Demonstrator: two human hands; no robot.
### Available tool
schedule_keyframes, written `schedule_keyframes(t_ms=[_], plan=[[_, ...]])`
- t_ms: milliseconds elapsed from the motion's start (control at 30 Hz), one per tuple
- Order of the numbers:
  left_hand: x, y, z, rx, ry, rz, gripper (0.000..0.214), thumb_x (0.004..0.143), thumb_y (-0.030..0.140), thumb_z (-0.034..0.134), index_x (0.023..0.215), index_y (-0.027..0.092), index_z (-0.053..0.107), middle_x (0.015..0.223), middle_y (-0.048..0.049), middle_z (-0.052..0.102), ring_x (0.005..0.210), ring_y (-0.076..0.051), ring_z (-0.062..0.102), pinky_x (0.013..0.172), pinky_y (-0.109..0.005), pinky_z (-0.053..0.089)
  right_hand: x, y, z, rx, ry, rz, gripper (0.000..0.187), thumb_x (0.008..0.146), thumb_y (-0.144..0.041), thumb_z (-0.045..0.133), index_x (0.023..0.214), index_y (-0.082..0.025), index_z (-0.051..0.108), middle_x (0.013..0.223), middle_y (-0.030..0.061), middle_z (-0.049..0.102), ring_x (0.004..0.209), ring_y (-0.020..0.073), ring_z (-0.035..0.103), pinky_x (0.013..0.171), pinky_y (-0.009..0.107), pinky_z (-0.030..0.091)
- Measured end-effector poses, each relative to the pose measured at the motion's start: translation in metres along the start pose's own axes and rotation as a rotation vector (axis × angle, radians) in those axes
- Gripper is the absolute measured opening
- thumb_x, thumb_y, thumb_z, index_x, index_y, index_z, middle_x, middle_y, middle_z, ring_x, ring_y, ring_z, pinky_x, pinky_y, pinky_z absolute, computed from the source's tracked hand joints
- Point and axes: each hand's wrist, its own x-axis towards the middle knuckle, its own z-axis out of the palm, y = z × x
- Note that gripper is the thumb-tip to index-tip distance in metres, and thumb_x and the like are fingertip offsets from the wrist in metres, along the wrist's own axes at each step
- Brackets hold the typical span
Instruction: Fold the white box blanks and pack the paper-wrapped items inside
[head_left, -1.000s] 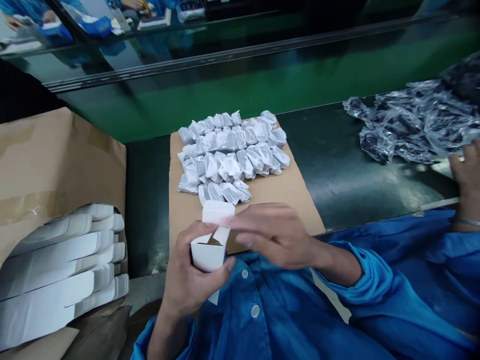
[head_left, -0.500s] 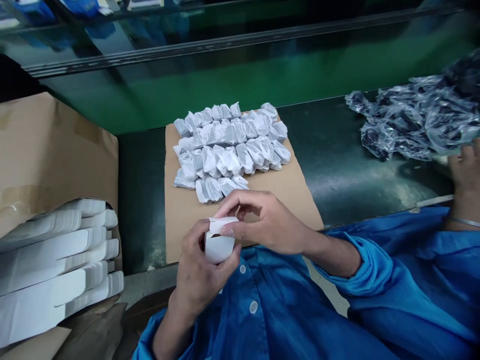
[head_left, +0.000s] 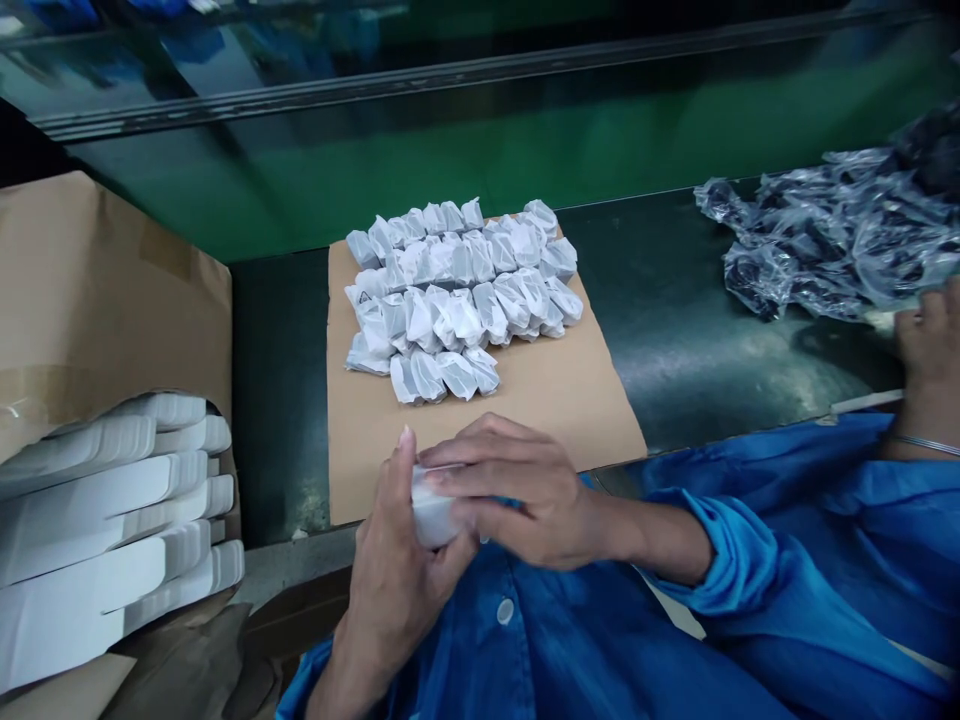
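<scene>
At the near edge of the cardboard, the left hand clasped a white box, right hand pressing its top.

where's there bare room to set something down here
Free: the bench between the brown carton and cardboard sheet; the bench between sheet and plastic-bagged items; the sheet's right front, between the wrapped packets and right hand. Crowded: the sheet's back, under packets; the bench's right end, under bagged items.
</scene>
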Motion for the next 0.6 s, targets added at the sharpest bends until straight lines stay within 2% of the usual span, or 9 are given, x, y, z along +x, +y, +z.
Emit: schedule_keyframes(t_ms=[67, 167, 233, 300, 367, 433, 500, 533, 600], plan=[[-0.005, 0.000, 0.002, -0.024, 0.002, -0.003, 0.085, 0.092, 0.049, 0.057, 0.159, 0.022, 0.013, 0.129, -0.0192, 0.061, 0.098, -0.027, 0.071, 0.065, -0.032, 0.057, -0.011, -0.002, 0.012, -0.015, 0.085, -0.016, 0.025, 0.093, -0.025, 0.065, 0.113, -0.009, 0.068, 0.112, 0.0162, 0.075, 0.106, 0.0192, 0.069, 0.087, 0.035, 0.059], [-0.013, 0.004, 0.007, -0.050, 0.010, -0.057, 0.084, 0.090, 0.044, 0.062, 0.158, 0.024, 0.017, 0.131, -0.0170, 0.060, 0.101, -0.026, 0.069, 0.069, -0.033, 0.058, -0.020, -0.004, 0.030, -0.084, 0.224, 0.008, 0.020, 0.093, -0.014, 0.062, 0.112, -0.013, 0.067, 0.108, 0.0131, 0.076, 0.107, 0.0175, 0.069, 0.090, 0.034, 0.059], [-0.017, 0.005, 0.010, -0.084, 0.038, -0.122, 0.083, 0.087, 0.039, 0.066, 0.157, 0.025, 0.022, 0.134, -0.0151, 0.058, 0.108, -0.026, 0.066, 0.076, -0.034, 0.058, -0.018, -0.004, 0.035, -0.110, 0.246, 0.018, 0.019, 0.093, -0.011, 0.059, 0.110, -0.014, 0.067, 0.108, 0.0121, 0.076, 0.107, 0.0169, 0.068, 0.091, 0.034, 0.059], [-0.016, 0.003, 0.012, -0.129, 0.101, -0.210, 0.082, 0.082, 0.039, 0.072, 0.152, 0.026, 0.032, 0.137, -0.0133, 0.056, 0.114, -0.027, 0.063, 0.082, -0.035, 0.057, -0.010, 0.000, 0.030, -0.101, 0.153, 0.001, 0.017, 0.096, -0.017, 0.057, 0.110, -0.014, 0.067, 0.113, 0.0110, 0.075, 0.109, 0.0162, 0.067, 0.094, 0.033, 0.057], [-0.009, -0.007, 0.015, -0.177, 0.227, -0.359, 0.073, 0.081, 0.043, 0.074, 0.144, 0.025, 0.043, 0.134, -0.0110, 0.056, 0.114, -0.027, 0.062, 0.086, -0.037, 0.056, 0.000, 0.008, 0.015, -0.154, 0.045, 0.037, 0.023, 0.100, -0.030, 0.054, 0.115, -0.016, 0.065, 0.122, 0.0093, 0.072, 0.115, 0.0167, 0.065, 0.097, 0.033, 0.055], [0.003, -0.027, 0.019, -0.316, 0.403, -0.539, 0.055, 0.089, 0.048, 0.061, 0.137, 0.023, 0.048, 0.120, -0.0089, 0.061, 0.105, -0.026, 0.065, 0.084, -0.040, 0.058, 0.008, 0.019, -0.004, -0.372, -0.003, 0.180, 0.037, 0.100, -0.042, 0.053, 0.126, -0.017, 0.060, 0.127, 0.0106, 0.069, 0.115, 0.0211, 0.064, 0.098, 0.037, 0.053], [0.014, -0.050, 0.023, -0.504, 0.524, -0.652, 0.044, 0.098, 0.047, 0.042, 0.134, 0.022, 0.050, 0.108, -0.0077, 0.062, 0.096, -0.024, 0.067, 0.080, -0.041, 0.059, 0.011, 0.033, -0.019, -0.687, -0.070, 0.385, 0.046, 0.096, -0.043, 0.059, 0.132, -0.015, 0.057, 0.117, 0.0147, 0.071, 0.106, 0.0271, 0.066, 0.090, 0.040, 0.053], [0.018, -0.061, 0.024, -0.547, 0.531, -0.656, 0.042, 0.100, 0.045, 0.038, 0.133, 0.023, 0.050, 0.105, -0.0078, 0.063, 0.095, -0.024, 0.068, 0.081, -0.043, 0.060, 0.011, 0.040, -0.024, -0.813, -0.135, 0.469, 0.045, 0.094, -0.041, 0.062, 0.130, -0.014, 0.058, 0.110, 0.0156, 0.072, 0.101, 0.0290, 0.067, 0.086, 0.040, 0.053], [0.020, -0.076, 0.025, -0.529, 0.488, -0.616, 0.040, 0.097, 0.045, 0.043, 0.132, 0.026, 0.052, 0.104, -0.0084, 0.065, 0.098, -0.025, 0.069, 0.086, -0.046, 0.059, 0.007, 0.053, -0.029, -0.937, -0.259, 0.574, 0.037, 0.091, -0.035, 0.065, 0.122, -0.015, 0.063, 0.100, 0.0147, 0.073, 0.095, 0.0300, 0.067, 0.079, 0.038, 0.053]])
